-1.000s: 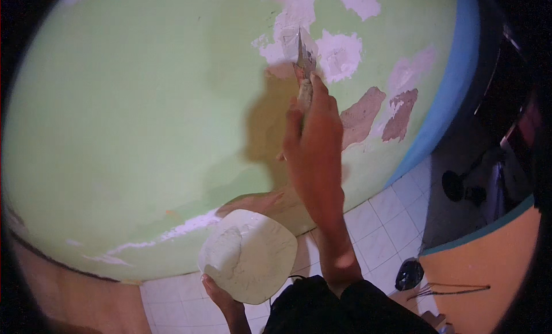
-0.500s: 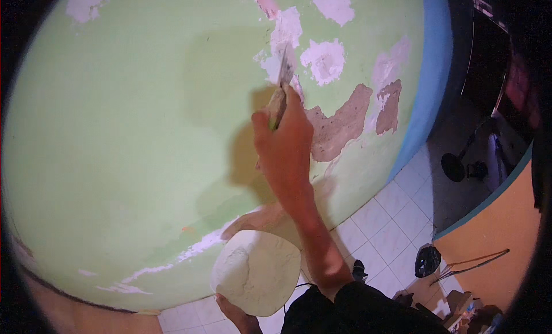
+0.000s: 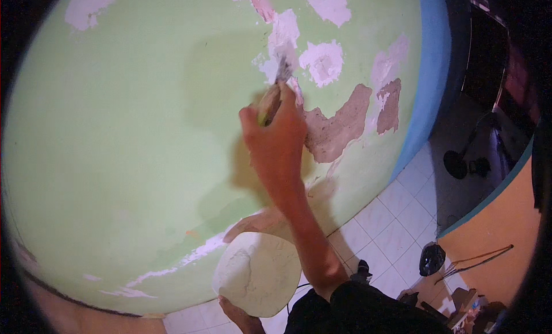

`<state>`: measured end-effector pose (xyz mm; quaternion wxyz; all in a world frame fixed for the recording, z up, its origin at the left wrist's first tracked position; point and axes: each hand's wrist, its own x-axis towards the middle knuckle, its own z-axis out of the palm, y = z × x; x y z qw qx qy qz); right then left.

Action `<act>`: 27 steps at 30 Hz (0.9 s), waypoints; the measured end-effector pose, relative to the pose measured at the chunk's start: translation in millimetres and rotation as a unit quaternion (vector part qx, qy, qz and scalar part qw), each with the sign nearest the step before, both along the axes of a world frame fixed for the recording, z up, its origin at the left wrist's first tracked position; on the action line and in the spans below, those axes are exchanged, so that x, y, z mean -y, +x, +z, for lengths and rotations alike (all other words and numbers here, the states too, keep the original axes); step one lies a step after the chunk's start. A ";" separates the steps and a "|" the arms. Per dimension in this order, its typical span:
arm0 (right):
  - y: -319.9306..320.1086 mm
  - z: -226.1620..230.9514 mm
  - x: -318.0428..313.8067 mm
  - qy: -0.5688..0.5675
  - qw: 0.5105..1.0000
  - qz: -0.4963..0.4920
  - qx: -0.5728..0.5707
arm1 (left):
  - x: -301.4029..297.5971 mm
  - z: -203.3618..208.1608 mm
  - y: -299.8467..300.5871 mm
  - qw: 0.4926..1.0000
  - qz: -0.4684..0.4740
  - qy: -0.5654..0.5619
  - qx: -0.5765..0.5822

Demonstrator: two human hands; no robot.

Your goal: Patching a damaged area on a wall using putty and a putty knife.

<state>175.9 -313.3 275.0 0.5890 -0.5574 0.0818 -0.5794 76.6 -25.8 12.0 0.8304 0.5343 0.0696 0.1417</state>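
My right hand [image 3: 276,141] is raised against a light green wall [image 3: 126,138] and grips a putty knife [image 3: 275,89] with a yellowish handle. Its blade tip touches a white filler patch [image 3: 283,37]. To the right of the blade lie another white patch [image 3: 322,62] and a bare brown patch [image 3: 339,130] where the paint is gone. Low down, my left hand [image 3: 238,317] holds a round white board loaded with filler [image 3: 259,270], with only the fingers showing beneath it.
A blue strip [image 3: 432,75] edges the wall at the right. White floor tiles [image 3: 397,224] run below. A black bag [image 3: 431,258] and thin sticks lie by an orange wall [image 3: 500,230]. A dark stand base [image 3: 459,164] sits on the floor at the right.
My right hand and the knife have slid down and left along the wall, past the white patch. The board in my left hand has stayed low.
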 end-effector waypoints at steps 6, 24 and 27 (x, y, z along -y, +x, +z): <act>15.2 6.8 3.8 -0.030 0.998 -0.027 -0.040 | -10.0 -2.7 -2.2 1.000 -0.024 0.001 -0.001; 21.0 -18.2 -6.4 -0.052 0.996 -0.049 -0.048 | 0.1 4.2 2.0 1.000 -0.001 -0.018 -0.018; 12.5 -17.2 -13.1 -0.049 0.998 -0.031 -0.025 | -1.5 8.5 -1.0 1.000 -0.001 -0.002 -0.014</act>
